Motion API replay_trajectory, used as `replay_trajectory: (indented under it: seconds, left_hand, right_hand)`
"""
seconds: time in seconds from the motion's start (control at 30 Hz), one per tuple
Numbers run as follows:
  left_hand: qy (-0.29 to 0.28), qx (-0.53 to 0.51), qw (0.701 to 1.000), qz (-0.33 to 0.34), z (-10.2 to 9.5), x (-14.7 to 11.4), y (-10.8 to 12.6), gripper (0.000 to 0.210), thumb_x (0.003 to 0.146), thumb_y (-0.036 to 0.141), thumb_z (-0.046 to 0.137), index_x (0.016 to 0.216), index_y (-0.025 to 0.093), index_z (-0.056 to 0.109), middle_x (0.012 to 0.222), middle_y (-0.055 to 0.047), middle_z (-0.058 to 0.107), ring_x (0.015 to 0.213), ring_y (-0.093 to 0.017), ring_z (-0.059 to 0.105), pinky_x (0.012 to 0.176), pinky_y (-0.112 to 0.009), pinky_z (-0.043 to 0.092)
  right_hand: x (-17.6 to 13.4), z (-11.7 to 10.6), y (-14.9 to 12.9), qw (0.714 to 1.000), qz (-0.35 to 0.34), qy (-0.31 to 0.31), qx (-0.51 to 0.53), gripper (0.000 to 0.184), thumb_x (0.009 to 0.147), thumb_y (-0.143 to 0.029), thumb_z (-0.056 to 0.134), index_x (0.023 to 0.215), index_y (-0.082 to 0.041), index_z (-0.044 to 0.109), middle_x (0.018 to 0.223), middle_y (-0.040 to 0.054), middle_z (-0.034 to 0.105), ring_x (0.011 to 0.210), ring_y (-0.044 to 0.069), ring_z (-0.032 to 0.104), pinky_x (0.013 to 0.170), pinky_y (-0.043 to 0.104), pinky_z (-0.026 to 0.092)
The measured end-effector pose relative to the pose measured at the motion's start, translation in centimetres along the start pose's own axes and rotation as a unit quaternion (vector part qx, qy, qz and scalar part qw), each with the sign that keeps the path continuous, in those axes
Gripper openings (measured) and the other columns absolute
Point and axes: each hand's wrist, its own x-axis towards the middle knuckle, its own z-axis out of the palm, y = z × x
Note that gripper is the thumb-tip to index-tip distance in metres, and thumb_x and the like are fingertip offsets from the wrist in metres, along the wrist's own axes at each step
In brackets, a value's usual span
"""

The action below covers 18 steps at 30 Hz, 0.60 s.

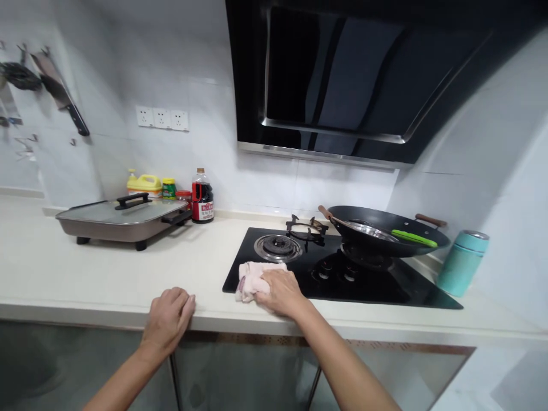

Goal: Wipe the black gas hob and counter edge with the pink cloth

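My right hand presses a folded pale pink cloth onto the front left corner of the black glass gas hob. Part of the cloth hangs over the hob's front edge onto the counter. Just behind it is the left burner, its pan support off. That black pan support stands at the back of the hob. My left hand rests at the counter's front edge, fingers curled in and nothing seen in them.
A black wok with a green-handled utensil sits over the right burner. Beside it stands a turquoise flask. An electric pan and a soy sauce bottle are on the left counter. The range hood hangs above.
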Motion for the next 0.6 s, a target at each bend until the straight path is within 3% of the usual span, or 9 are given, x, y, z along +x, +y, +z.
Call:
replay_trajectory:
  seconds: [0.1,0.23,0.37,0.53,0.6]
  left_hand:
    - [0.004,0.013,1.0,-0.002,-0.7,3.2,-1.0,0.042,0.105,0.039,0.04,0.073,0.021,0.062,0.081,-0.007,0.062,0.08,-0.022,0.055,0.074,-0.035,0.039]
    - [-0.026,0.03,0.999,-0.028,0.0,5.4,-2.0,0.043,0.102,0.044,0.043,0.076,0.02,0.067,0.088,-0.008,0.065,0.086,-0.023,0.055,0.076,-0.036,0.039]
    - [-0.082,0.025,0.993,-0.082,0.6,5.0,-2.1,0.045,0.1,0.048,0.04,0.082,0.022,0.071,0.099,-0.01,0.069,0.098,-0.028,0.057,0.084,-0.04,0.043]
    - [-0.13,0.034,0.988,-0.081,-0.1,4.1,-1.5,0.045,0.099,0.05,0.039,0.086,0.022,0.072,0.107,-0.011,0.07,0.106,-0.031,0.058,0.089,-0.043,0.044]
    - [-0.145,0.034,0.985,-0.091,-0.4,4.2,-1.2,0.046,0.098,0.05,0.039,0.087,0.022,0.073,0.108,-0.012,0.07,0.107,-0.032,0.059,0.089,-0.044,0.044]
  right_hand:
    - [-2.3,-0.4,2.8,0.998,0.036,0.031,-0.032,0.037,0.087,-0.048,0.063,0.113,-0.022,0.07,0.126,0.0096,0.071,0.12,0.031,0.058,0.099,0.041,0.038]
    - [-8.1,-1.0,9.0,0.987,0.094,0.097,-0.082,0.036,0.089,-0.042,0.06,0.117,-0.022,0.071,0.129,0.0105,0.071,0.12,0.029,0.061,0.1,0.039,0.041]
    - [-14.8,-2.9,17.0,0.967,0.15,0.154,-0.139,0.036,0.091,-0.038,0.053,0.116,-0.022,0.074,0.122,0.0109,0.074,0.11,0.027,0.066,0.091,0.035,0.047]
    - [-21.2,-6.7,26.2,0.91,0.348,0.149,-0.167,0.052,0.089,-0.061,0.054,0.113,-0.021,0.075,0.113,0.0155,0.074,0.098,0.033,0.07,0.078,0.04,0.05]
    - [-22.6,-7.6,28.1,0.88,0.402,0.188,-0.17,0.055,0.086,-0.066,0.055,0.112,-0.021,0.076,0.112,0.0164,0.074,0.097,0.034,0.07,0.079,0.043,0.051]
